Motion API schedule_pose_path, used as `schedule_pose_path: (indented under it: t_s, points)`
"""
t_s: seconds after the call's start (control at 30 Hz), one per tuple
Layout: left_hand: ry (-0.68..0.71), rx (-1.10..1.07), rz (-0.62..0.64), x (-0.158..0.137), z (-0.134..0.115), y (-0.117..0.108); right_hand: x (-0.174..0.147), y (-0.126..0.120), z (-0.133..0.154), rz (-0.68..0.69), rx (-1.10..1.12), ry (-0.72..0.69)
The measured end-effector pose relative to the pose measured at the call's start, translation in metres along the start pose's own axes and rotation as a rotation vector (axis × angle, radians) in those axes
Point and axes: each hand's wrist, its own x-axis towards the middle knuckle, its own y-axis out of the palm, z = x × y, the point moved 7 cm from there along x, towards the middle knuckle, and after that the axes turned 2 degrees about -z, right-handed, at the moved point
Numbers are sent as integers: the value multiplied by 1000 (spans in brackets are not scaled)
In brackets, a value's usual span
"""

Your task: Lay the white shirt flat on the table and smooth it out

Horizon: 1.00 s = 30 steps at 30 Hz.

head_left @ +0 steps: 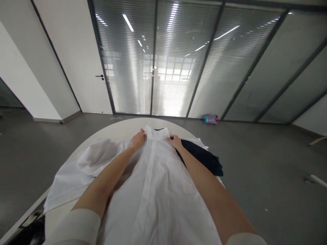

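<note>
A white button-up shirt point(150, 177) lies front side up, its collar toward the far edge of the round table point(122, 127) and its hem toward me. My left hand point(139, 139) is closed on the shirt at the left of the collar. On the other side, my right hand point(175, 141) pinches the fabric just right of the collar. More white cloth point(102, 156) spreads out left of my left forearm. A dark navy garment point(203, 154) sticks out beyond my right forearm, partly covered by it.
Past the table stands a glass partition with blinds point(171, 68), and a white door point(84, 61) is to its left. A blue and red patterned object point(211, 119) rests on the floor by the glass. Something black point(33, 228) shows at the lower left.
</note>
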Motion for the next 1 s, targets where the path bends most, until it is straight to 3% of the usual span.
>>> schedule_pose_path:
  t_s: [0.1, 0.2, 0.27, 0.33, 0.4, 0.5, 0.57, 0.67, 0.73, 0.83, 0.93, 1.0]
  points:
    - [11, 32, -9, -9, 5, 8, -19, -2, -18, 44, 46, 101]
    - [35, 71, -73, -16, -7, -4, -42, -16, -34, 103, 76, 201]
    - [141, 89, -110, -29, -33, -19, -62, -32, -43, 144, 84, 260]
    - [348, 58, -69, -59, -73, -35, -89, -47, -53, 257, 84, 351]
    - [578, -31, 96, -112, -117, -49, -125, -55, -63, 483, 65, 464]
    - [760, -139, 535, -212, -166, -67, -179, -63, -66, 797, 1, 456]
    - [798, -159, 723, -271, -184, -77, -199, -66, -56, 825, 3, 356]
    - [801, -13, 838, -323, -191, -74, -204, -63, -30, 696, 184, 373]
    - [733, 66, 803, -332, -190, -63, -197, -57, -1, 554, 450, 426]
    - [555, -54, 558, -315, -183, -59, -183, -43, 53, 441, 844, 379]
    - [423, -282, 254, -283, -163, -75, -176, -40, 89, 429, 1026, 242]
    - [474, -394, 124, -265, -150, -93, -176, -45, 94, 426, 1080, 176]
